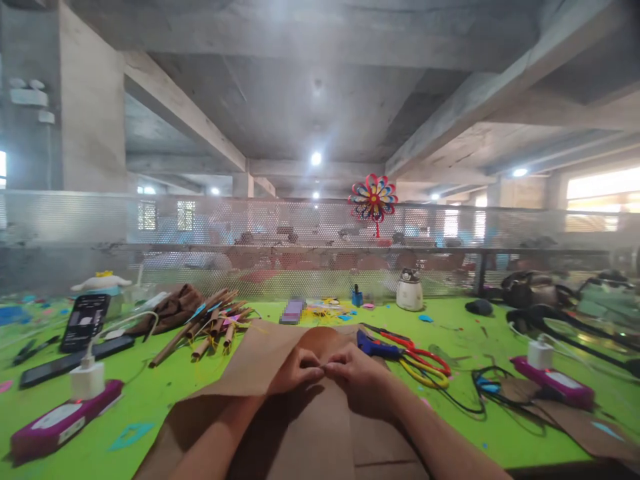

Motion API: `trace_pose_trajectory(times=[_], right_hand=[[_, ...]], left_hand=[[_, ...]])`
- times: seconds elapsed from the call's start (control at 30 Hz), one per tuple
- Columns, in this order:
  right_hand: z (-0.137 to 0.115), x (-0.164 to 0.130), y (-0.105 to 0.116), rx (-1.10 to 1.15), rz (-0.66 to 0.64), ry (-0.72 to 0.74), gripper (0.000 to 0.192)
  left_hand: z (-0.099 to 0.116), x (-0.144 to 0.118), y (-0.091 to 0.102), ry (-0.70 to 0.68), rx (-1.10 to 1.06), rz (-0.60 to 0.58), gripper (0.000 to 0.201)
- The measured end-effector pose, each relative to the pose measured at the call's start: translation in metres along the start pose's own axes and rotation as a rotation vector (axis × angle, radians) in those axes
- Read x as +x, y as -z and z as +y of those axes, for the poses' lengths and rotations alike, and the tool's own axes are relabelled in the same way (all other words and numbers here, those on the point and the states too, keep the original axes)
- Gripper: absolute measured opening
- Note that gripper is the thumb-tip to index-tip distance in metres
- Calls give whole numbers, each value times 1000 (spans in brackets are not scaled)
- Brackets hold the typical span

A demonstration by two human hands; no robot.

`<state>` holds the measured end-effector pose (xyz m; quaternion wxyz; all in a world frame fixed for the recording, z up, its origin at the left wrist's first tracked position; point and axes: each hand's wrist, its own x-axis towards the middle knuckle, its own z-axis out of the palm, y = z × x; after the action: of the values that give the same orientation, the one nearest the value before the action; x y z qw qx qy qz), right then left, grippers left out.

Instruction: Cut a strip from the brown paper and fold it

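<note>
Brown kraft paper (320,427) spreads over the front middle of the table, its left side lifted and curling. Above it my left hand (300,370) and my right hand (363,377) come together, thumbs and fingers pinched. Their fingertips nearly meet; whatever is between them is too small to make out. Just beyond the fingers shows a rounded, darker brown piece (321,339). Right of my right hand lies a blue glue gun (377,345), with red-handled scissors (430,357) and yellow-handled scissors (425,379) beside it.
Rolled brown paper sticks (215,333) are heaped at left, near a phone (85,323) and a purple power strip (67,420). Another power strip (555,383) and dark cables lie right. A white jar-like object (409,293) stands before the perforated screen (300,267), below a pinwheel (374,199).
</note>
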<state>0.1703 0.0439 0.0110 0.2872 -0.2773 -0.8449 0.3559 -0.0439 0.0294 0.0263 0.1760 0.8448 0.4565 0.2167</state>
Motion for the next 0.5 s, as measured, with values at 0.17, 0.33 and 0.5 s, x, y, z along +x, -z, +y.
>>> trace_pose_trajectory(times=[0.17,0.33,0.5], right_hand=[[7,7,-5,87,-2,-78,29],[26,12,-4,166,-67,-119,40],[34,14,-3,184,-103,-29,44]], left_hand=[[-13,6,-11,6,-84,0,46],[-21,7,-15,31,-176,-26,52],[-25,4,-15,47,-263,-97,51]])
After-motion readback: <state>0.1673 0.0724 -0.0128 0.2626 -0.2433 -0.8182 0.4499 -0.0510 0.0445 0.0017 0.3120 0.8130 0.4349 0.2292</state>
